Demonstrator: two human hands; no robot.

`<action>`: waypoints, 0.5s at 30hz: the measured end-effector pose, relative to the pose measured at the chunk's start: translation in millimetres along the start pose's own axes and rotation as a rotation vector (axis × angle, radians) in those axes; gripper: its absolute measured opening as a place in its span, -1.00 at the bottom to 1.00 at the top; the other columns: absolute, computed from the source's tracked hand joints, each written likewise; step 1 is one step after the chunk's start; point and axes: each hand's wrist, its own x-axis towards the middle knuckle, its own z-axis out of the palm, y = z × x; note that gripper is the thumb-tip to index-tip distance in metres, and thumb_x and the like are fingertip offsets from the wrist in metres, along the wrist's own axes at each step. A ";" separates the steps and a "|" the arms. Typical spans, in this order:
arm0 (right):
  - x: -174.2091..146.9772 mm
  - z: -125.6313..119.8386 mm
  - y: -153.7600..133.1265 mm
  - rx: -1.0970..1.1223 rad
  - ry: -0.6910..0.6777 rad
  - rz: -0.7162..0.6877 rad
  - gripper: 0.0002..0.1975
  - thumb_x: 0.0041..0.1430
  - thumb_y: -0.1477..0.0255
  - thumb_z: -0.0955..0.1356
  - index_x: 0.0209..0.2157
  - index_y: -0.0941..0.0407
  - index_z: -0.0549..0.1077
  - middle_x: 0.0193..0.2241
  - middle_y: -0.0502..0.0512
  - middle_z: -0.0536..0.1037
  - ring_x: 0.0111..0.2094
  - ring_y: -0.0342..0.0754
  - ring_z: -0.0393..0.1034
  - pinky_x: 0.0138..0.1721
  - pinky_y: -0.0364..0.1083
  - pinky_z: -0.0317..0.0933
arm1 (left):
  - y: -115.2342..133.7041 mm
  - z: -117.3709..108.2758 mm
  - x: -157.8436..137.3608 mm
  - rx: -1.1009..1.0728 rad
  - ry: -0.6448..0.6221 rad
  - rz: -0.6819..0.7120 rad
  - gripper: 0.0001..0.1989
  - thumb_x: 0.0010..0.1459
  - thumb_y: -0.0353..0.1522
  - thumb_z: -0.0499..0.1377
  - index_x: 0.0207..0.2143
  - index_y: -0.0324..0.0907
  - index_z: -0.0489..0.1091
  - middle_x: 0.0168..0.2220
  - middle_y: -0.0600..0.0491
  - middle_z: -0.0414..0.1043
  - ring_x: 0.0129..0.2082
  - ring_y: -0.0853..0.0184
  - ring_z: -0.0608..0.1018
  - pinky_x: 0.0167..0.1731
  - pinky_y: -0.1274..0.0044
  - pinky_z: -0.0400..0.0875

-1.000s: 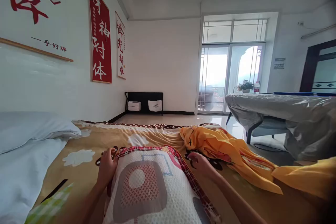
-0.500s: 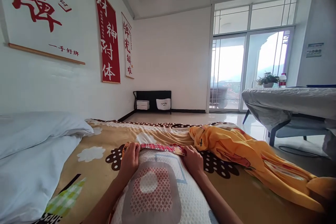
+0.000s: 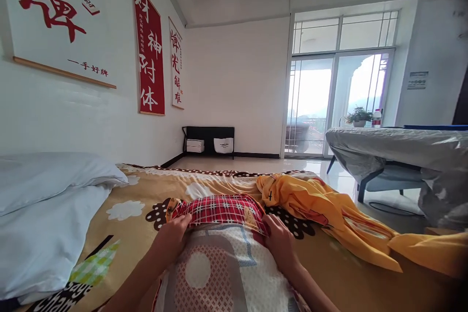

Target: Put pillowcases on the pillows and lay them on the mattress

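A white patterned pillow [image 3: 204,273] lies lengthwise in front of me on the tan bedsheet [image 3: 127,239]. Its far end is covered by a red plaid pillowcase [image 3: 219,209], while the near part shows bare. My left hand [image 3: 177,231] grips the case's edge at the left side, its fingers closed on the cloth. At the right side, my right hand [image 3: 280,236] is closed on the same edge. Some of the fingertips are hidden by the fabric. Thin red trim also shows beside the pillow's lower left side.
White pillows [image 3: 47,224] lie at the left of the bed. A crumpled orange cloth [image 3: 310,204] stretches along the right. Beyond the bed stand a black rack [image 3: 208,134] by the wall and a plastic-covered table [image 3: 395,141] with a chair [image 3: 389,180] under it.
Both hands have drawn the pillowcase edge toward me, so a wider band of red plaid now covers the pillow's far end. The view has turned slightly to the right.
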 end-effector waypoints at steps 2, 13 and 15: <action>3.9 -9.7 -16.2 0.065 0.072 -0.024 -0.82 -0.05 0.58 0.21 -0.47 0.04 0.35 -0.45 0.05 0.46 -0.40 -0.04 0.33 -0.39 -0.11 0.15 | 8.8 3.9 1.8 0.076 0.172 0.028 -0.70 0.07 -0.60 -0.07 -0.37 -0.12 0.38 -0.39 -0.02 0.53 -0.38 0.23 0.56 -0.45 0.51 0.25; -3.2 -43.1 -26.8 0.182 0.087 0.373 -0.79 -0.02 0.23 0.29 -0.34 0.04 0.35 -0.47 0.05 0.50 -0.45 0.01 0.37 -0.41 -0.08 0.16 | -3.1 -4.9 -39.5 0.016 0.904 0.272 -0.76 0.18 -0.46 0.05 -0.55 -0.13 0.23 -0.57 0.11 0.28 -0.54 0.38 0.34 -0.50 0.60 0.26; -10.5 -42.4 -29.0 0.189 -0.195 0.434 -0.69 0.09 0.13 0.24 -0.28 0.04 0.42 -0.46 0.07 0.55 -0.40 0.06 0.43 -0.36 -0.06 0.18 | -12.4 10.6 -48.5 -0.154 0.786 0.090 -0.82 0.21 -0.32 0.05 -0.44 -0.14 0.34 -0.44 0.02 0.41 -0.40 0.29 0.47 -0.39 0.50 0.40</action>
